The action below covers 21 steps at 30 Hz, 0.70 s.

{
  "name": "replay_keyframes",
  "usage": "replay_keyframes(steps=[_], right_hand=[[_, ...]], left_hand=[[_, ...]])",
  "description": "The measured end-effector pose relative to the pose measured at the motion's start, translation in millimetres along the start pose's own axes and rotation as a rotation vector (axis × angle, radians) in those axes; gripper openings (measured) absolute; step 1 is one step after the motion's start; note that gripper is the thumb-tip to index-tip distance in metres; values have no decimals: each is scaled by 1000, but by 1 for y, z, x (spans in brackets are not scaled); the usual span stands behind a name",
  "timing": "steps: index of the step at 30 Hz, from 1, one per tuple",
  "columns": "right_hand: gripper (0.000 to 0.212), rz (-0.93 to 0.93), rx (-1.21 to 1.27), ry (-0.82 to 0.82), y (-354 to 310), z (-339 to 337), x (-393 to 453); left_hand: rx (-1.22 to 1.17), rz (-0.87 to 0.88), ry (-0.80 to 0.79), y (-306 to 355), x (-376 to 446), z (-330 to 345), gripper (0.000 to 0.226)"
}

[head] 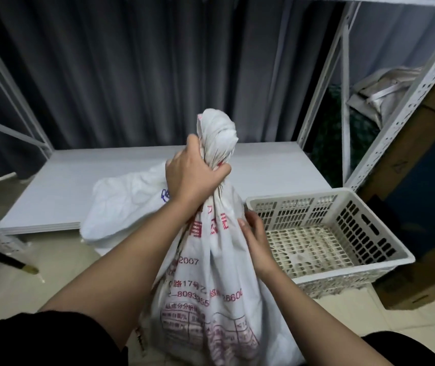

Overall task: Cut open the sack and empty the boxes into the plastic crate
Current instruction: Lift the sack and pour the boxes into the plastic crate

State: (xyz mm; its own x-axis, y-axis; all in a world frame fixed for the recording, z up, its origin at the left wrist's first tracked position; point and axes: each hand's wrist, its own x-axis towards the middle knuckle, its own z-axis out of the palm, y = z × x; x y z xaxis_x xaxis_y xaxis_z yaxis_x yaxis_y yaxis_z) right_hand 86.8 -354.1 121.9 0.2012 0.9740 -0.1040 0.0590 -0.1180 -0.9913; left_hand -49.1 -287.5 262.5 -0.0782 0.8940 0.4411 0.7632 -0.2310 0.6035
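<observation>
A white woven sack (211,291) with red print stands upright in front of me, its neck bunched and tied at the top. My left hand (192,175) is closed around that gathered neck. My right hand (254,231) rests on the sack's right side just below the neck, fingers pressed to the fabric. The white plastic crate (369,244) sits on the floor to the right of the sack, with nothing in it. No boxes and no cutting tool are visible; the sack hides its contents.
A second white sack (123,207) lies behind on a low white board (52,196). White metal shelving (343,101) stands at the right, with cardboard boxes (422,154) beside the crate. A dark curtain hangs behind. A black stick (5,260) lies at the left.
</observation>
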Motion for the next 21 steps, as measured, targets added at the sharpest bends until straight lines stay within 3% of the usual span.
replay_keyframes(steps=[4, 6, 8, 11, 13, 17, 18, 21], right_hand=[[76, -66, 186, -55, -37, -21, -11], [78, -117, 142, -166, -61, -30, -20], [94, -138, 96, -266, -81, -37, -28], [102, -167, -48, -297, -107, -43, -36], [91, -191, -209, -184, -121, -43, -35], [16, -321, -227, 107, -141, -45, -23], [6, -345, -260, 170, -148, -48, -22], [10, -454, -369, 294, -169, -65, -21]], left_hand=[[-49, 9, 91, 33, 11, -22, 47], [-71, 10, 118, 51, 15, -34, 47], [-109, 13, 134, 66, 18, -45, 47], [-260, -44, 152, 83, 23, -58, 45], [-395, -114, 154, 92, 25, -64, 46], [-643, -253, 125, 102, 25, -66, 45], [-722, -284, 109, 104, 25, -66, 45], [-928, -358, 68, 110, 29, -67, 48]])
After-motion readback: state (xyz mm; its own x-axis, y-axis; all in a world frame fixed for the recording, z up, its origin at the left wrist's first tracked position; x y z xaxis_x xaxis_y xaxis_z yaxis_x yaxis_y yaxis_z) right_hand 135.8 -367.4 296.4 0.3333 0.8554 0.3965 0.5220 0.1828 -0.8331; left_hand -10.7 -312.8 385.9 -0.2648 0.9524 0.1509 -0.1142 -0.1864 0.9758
